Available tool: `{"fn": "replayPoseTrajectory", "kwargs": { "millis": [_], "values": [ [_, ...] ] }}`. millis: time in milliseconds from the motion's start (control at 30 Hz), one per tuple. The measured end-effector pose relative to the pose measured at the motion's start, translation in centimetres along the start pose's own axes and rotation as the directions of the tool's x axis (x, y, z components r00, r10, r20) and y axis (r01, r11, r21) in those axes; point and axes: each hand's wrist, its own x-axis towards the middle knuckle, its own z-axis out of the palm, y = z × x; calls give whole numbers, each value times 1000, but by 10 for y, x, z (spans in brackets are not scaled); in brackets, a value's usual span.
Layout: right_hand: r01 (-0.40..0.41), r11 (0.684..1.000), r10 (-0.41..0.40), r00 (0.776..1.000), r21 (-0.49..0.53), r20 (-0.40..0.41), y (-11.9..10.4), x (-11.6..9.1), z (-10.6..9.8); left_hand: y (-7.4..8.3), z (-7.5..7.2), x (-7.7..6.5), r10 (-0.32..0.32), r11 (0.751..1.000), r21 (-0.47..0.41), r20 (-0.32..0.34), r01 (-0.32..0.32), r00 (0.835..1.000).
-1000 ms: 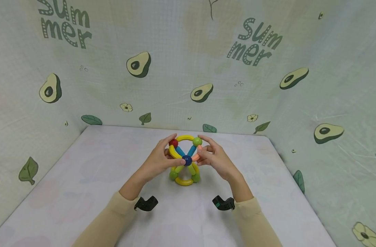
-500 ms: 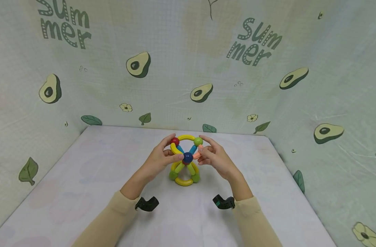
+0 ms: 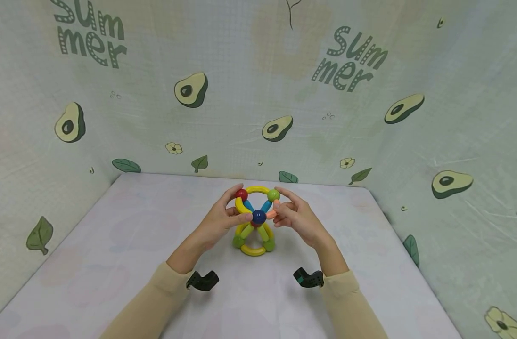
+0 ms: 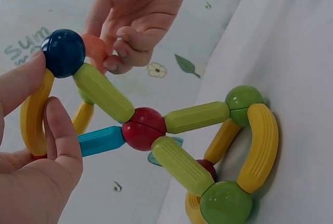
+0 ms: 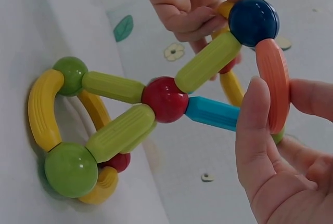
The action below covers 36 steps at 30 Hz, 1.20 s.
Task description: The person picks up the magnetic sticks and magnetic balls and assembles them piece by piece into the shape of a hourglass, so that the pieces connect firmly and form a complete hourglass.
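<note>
A ball-and-stick building toy of coloured balls and ribbed rods stands on the table. Its lower ring has green balls and yellow curved rods; green straight rods rise to a central red ball. An upper ring sits above, with a dark blue ball in front. My left hand grips the ring's left yellow curved rod, thumb against the blue ball, index finger at a red ball. Between thumb and fingers my right hand pinches an orange curved rod, which meets the blue ball. Its index finger reaches a green ball.
The toy stands mid-table on a pale cloth. A printed curtain with avocados and leaves encloses the back and sides. Dark wrist-camera mounts jut inward from both cuffs.
The upper ring has shifted slightly right, and the blue ball sits a little higher. My left thumb has slid back from the front of the blue ball to its left side. The right hand barely moves.
</note>
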Motion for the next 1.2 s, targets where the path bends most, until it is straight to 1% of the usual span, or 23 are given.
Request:
{"fn": "replayPoseTrajectory", "kwargs": {
  "millis": [133, 300, 633, 933, 1200],
  "values": [
    [-12, 1000, 11, 1000, 23, 16, 1, 0, -2, -1, 0, 0, 8, 1000, -19, 17, -8, 1000],
    [-14, 999, 13, 999, 40, 29, 0, 0, -3, -1, -1, 0, 12, 1000, -21, 20, -12, 1000],
    [-6, 1000, 6, 1000, 11, 12, -2, -2, -4, 0, 1, 0, 19, 1000, -22, 12, -18, 1000],
    [-10, 1000, 10, 1000, -21, 16, -3, -2, -3, -1, 0, 0, 11, 1000, 1, 18, -11, 1000],
    [-11, 998, 12, 1000, -56, 17, -3, -1, -5, 0, -2, -1, 30, 999, 22, 26, -30, 999]
  ]
}}
